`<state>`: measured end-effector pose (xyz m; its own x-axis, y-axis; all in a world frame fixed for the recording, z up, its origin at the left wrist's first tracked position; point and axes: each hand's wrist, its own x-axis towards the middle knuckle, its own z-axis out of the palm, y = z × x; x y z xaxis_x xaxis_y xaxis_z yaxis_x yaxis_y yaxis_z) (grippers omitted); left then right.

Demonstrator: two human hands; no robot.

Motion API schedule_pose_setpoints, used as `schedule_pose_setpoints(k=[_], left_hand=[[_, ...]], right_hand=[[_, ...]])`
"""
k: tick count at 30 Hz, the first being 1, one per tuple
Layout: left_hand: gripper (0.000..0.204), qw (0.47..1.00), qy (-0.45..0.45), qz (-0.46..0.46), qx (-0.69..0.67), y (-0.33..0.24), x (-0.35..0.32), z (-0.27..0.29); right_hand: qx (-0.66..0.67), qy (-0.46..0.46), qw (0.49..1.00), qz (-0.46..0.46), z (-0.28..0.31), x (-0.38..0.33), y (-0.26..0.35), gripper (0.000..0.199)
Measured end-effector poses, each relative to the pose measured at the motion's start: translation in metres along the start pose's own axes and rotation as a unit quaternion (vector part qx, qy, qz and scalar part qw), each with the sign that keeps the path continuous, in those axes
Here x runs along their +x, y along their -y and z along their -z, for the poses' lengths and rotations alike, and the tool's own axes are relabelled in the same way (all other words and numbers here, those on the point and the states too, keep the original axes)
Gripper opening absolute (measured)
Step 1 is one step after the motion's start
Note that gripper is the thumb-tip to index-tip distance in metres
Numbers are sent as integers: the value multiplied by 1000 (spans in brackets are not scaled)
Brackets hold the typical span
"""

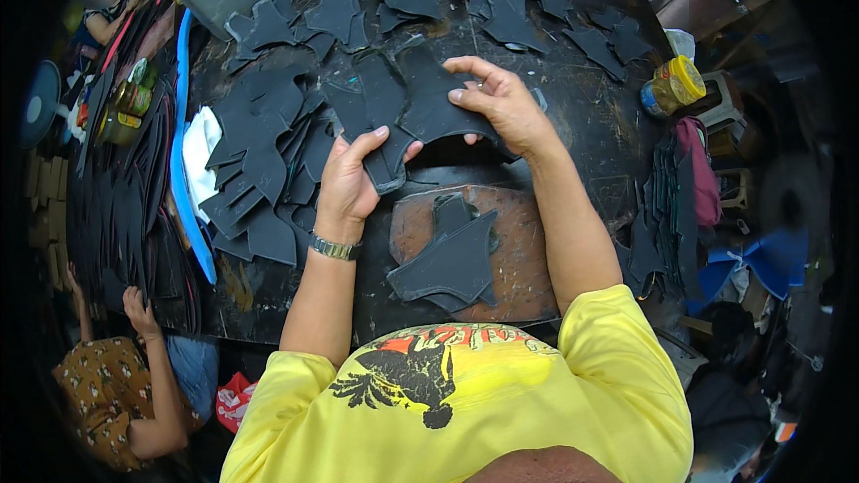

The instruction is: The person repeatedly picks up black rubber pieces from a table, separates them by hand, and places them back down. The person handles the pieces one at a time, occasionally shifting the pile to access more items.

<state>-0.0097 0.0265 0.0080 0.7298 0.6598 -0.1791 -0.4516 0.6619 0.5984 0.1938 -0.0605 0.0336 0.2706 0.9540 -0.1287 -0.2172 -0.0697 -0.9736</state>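
Note:
My left hand (347, 181) is closed on a dark, curved cut-out sheet piece (371, 94), with the thumb on top and fingers underneath. In my right hand (503, 109) is a broader dark cut-out piece (432, 94), pinched at its right side between thumb and fingers. The two pieces meet or overlap along their inner edges above the table; which lies on top is hard to tell. Below my hands, several similar pieces (447, 259) lie stacked on a worn brown board (521, 255). A large heap of dark cut pieces (255, 130) spreads left of my left hand.
More cut pieces (335, 13) lie in small groups along the dark table's far side (573, 89). A blue strip (182, 107) edges long dark sheets (116, 206) at left. A yellow-lidded jar (673, 87) stands at right. Another person's hand (141, 313) is at lower left.

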Motion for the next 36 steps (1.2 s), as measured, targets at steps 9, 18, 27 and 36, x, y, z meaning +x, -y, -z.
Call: schedule_pose_setpoints(k=[9,18,27,36], left_hand=[[29,992,-38,-26,117,4,-1,-5],[26,979,-85,-52,179,7,-4,-14],[23,985,-74,-39,150,7,-4,-13],[22,988,-72,-35,135,6,-4,-14]], right_hand=[[-42,21,999,9,-10,-1,0,55],[-102,5,994,38,-12,-1,-2,57],[-116,-1,993,1,-12,-1,0,58],[-108,-18,994,4,-13,0,0,61]])
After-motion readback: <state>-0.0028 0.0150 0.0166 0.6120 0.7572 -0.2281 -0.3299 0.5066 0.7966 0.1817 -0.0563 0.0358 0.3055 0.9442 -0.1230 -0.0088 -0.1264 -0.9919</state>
